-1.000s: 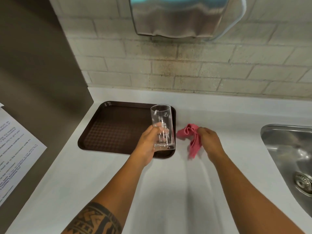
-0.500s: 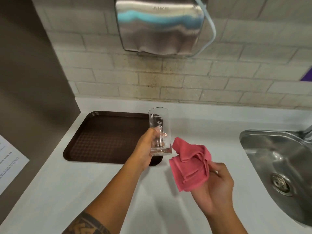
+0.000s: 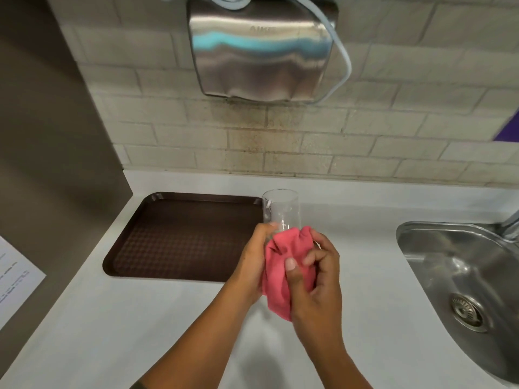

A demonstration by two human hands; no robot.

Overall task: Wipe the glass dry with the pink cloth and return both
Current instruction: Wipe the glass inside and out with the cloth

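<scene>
A clear drinking glass (image 3: 280,210) stands upright in the air above the white counter (image 3: 140,318), held by its lower part in my left hand (image 3: 252,262). My right hand (image 3: 314,282) presses the pink cloth (image 3: 283,265) against the lower half of the glass, thumb on the cloth. The cloth hides the base of the glass and hangs down below my hands. Only the upper half and rim of the glass show.
A dark brown tray (image 3: 179,237) lies on the counter to the left of my hands. A steel sink (image 3: 460,282) is at the right. A metal hand dryer (image 3: 261,51) hangs on the tiled wall above. A paper sheet (image 3: 14,276) is at the far left.
My right hand lifted the pink cloth off the counter and brought it left against the glass. My left hand carried the glass right, off the tray's edge.
</scene>
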